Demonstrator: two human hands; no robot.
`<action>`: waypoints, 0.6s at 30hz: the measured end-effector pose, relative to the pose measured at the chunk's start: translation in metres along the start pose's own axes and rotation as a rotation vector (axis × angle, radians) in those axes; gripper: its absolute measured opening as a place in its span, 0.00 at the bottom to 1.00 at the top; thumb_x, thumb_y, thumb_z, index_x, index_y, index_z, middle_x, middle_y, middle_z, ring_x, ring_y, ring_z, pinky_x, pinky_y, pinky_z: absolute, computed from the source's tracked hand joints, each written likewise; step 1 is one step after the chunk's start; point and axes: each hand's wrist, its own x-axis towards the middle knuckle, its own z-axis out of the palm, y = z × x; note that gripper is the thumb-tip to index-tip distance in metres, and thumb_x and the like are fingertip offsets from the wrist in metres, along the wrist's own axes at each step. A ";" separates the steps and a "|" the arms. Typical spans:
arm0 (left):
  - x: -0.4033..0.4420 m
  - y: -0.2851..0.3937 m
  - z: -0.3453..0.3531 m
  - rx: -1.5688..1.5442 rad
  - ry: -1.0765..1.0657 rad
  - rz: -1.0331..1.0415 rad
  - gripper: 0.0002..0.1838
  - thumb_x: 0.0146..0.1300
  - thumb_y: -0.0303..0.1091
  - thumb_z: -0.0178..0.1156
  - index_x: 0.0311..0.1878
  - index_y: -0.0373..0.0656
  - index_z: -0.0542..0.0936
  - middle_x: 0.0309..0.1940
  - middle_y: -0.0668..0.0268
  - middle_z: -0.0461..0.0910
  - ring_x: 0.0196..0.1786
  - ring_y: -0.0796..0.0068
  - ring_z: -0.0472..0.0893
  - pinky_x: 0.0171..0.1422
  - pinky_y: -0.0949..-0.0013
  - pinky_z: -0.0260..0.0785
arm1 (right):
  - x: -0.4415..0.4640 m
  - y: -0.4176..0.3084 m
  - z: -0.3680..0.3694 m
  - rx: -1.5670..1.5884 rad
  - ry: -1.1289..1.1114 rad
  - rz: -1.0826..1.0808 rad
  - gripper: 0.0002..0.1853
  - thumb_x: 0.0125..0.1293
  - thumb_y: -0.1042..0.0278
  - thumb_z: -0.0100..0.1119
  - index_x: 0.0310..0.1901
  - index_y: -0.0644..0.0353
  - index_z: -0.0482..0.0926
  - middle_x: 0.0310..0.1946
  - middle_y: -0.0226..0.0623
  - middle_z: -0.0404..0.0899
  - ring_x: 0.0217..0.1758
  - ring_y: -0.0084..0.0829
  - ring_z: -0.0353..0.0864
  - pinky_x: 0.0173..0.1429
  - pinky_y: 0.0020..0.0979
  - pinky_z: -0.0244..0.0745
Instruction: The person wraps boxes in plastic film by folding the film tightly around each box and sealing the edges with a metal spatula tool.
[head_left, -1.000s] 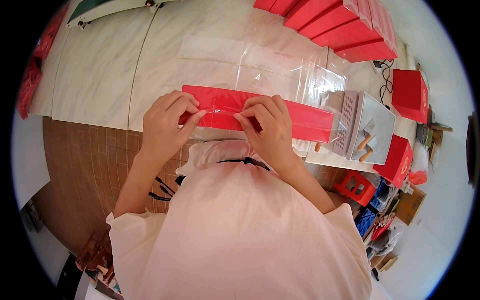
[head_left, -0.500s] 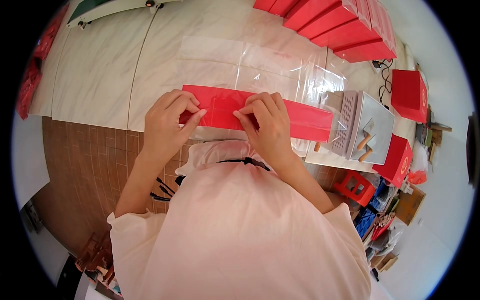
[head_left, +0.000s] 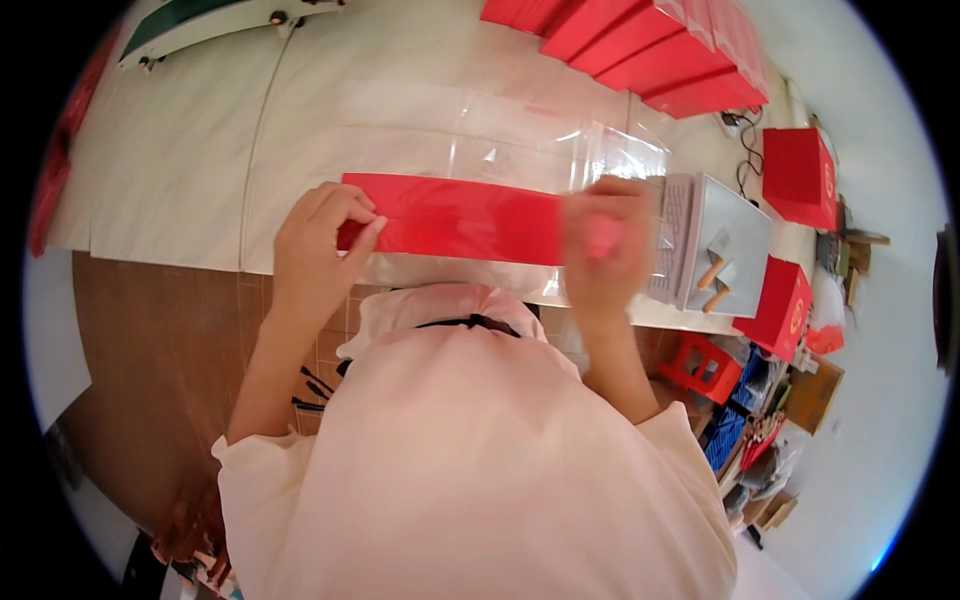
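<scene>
A long red box (head_left: pixel 470 215) lies across the near edge of the table, with clear plastic film (head_left: pixel 480 120) over it and spreading behind it. At the box's left end is my left hand (head_left: pixel 315 235), thumb and forefinger pinched together on the film by the box's top face. My right hand (head_left: pixel 608 245) is over the box's right end, smeared by motion. Its fingers cannot be made out, and it hides that end of the box.
To the right, a grey tray (head_left: pixel 735 250) holds scrapers with wooden handles (head_left: pixel 712 272). Red boxes (head_left: pixel 650 55) stand in a row at the back, and another red box (head_left: pixel 800 175) sits at the right. A green-topped machine (head_left: pixel 190 25) is at the far left.
My right hand has moved right along the box, from near its left end to its right end. My left hand keeps its pinch. The whole view has shifted slightly.
</scene>
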 end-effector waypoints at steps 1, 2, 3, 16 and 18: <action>0.000 0.000 0.001 -0.018 -0.009 0.013 0.08 0.54 0.22 0.68 0.31 0.39 0.77 0.36 0.64 0.80 0.41 0.65 0.80 0.47 0.66 0.72 | 0.007 0.011 -0.018 -0.081 0.116 0.023 0.07 0.58 0.76 0.67 0.34 0.59 0.76 0.36 0.37 0.78 0.38 0.34 0.77 0.41 0.33 0.71; 0.001 -0.001 0.001 0.007 0.016 0.043 0.08 0.54 0.23 0.69 0.31 0.39 0.76 0.34 0.64 0.80 0.40 0.65 0.79 0.43 0.66 0.72 | 0.010 0.031 -0.036 -0.107 0.233 0.083 0.05 0.62 0.74 0.65 0.34 0.60 0.76 0.34 0.35 0.78 0.36 0.31 0.76 0.40 0.32 0.71; 0.002 -0.001 0.001 0.031 0.042 0.075 0.09 0.53 0.23 0.69 0.31 0.39 0.76 0.33 0.64 0.80 0.38 0.65 0.79 0.39 0.65 0.72 | 0.010 0.055 -0.054 -0.132 0.352 0.142 0.06 0.66 0.71 0.63 0.34 0.61 0.76 0.33 0.34 0.78 0.35 0.29 0.75 0.40 0.30 0.70; -0.004 -0.010 0.003 0.034 -0.033 0.008 0.08 0.61 0.23 0.65 0.33 0.37 0.73 0.38 0.62 0.78 0.44 0.67 0.77 0.56 0.68 0.68 | -0.211 0.245 -0.134 -0.687 0.396 0.980 0.08 0.64 0.69 0.56 0.42 0.62 0.76 0.38 0.44 0.79 0.43 0.45 0.79 0.49 0.44 0.73; -0.003 -0.009 0.004 0.029 -0.035 -0.002 0.08 0.61 0.23 0.64 0.33 0.37 0.73 0.38 0.62 0.78 0.44 0.67 0.77 0.56 0.68 0.68 | -0.194 0.256 -0.156 -0.894 0.483 0.768 0.07 0.64 0.70 0.56 0.42 0.62 0.76 0.37 0.44 0.79 0.43 0.46 0.78 0.49 0.44 0.73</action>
